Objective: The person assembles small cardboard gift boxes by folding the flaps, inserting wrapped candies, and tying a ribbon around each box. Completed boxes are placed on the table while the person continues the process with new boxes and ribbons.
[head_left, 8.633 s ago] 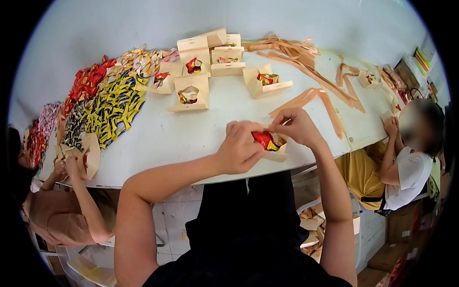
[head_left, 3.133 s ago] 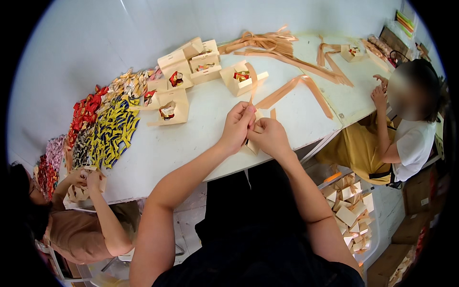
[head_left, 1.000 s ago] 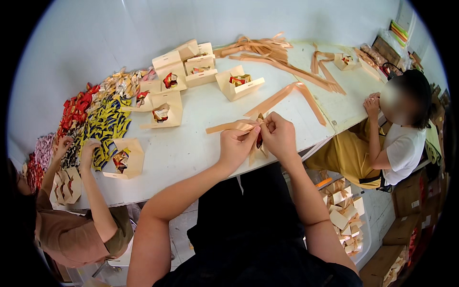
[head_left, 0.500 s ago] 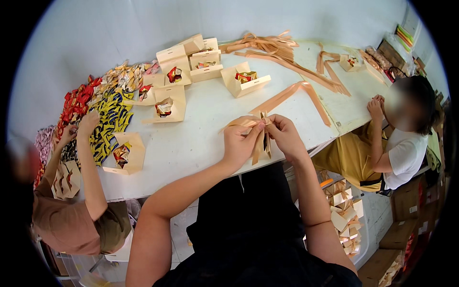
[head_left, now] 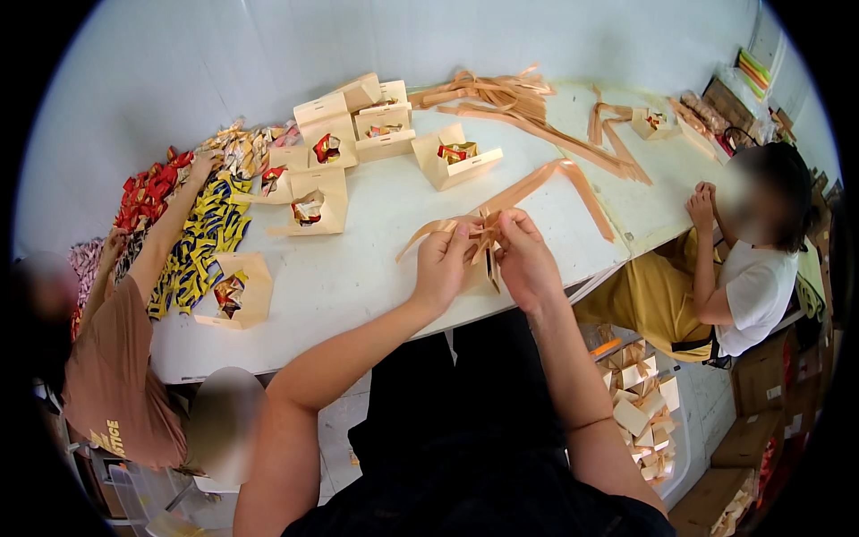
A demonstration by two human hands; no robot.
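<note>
In the head view, the only one here, the thing in hand was a small cream cardboard gift box (head_left: 474, 279), just in front of the person at the table's near edge, with a peach satin ribbon (head_left: 428, 228) bunched at its top. The box's long visible edge ran away from the body, one end toward the lap and the other toward the back wall, leaning a touch off straight, with a narrow dark slit along the same line. Couldn't tell whether its base touched the white table (head_left: 376, 268) or hung over it. The left hand (head_left: 440, 268) was pinching the ribbon between thumb and fingertips, with a loose end curving out past its knuckles to the left. The right hand (head_left: 530, 264) had thumb and forefinger closed on the ribbon too, right by the box top, fingers curled down along that side. Just beyond lay some folded ribbon strips (head_left: 528, 186), bent like an elbow. An open candy box (head_left: 456, 157) stood farther back, and yellow-and-blue wrapped candies (head_left: 192, 246) were heaped off to the left, where a co-worker in a brown shirt (head_left: 121, 385) was reaching in. A clear plastic bin (head_left: 684, 447) of boxes sat below the table, to the right.
</note>
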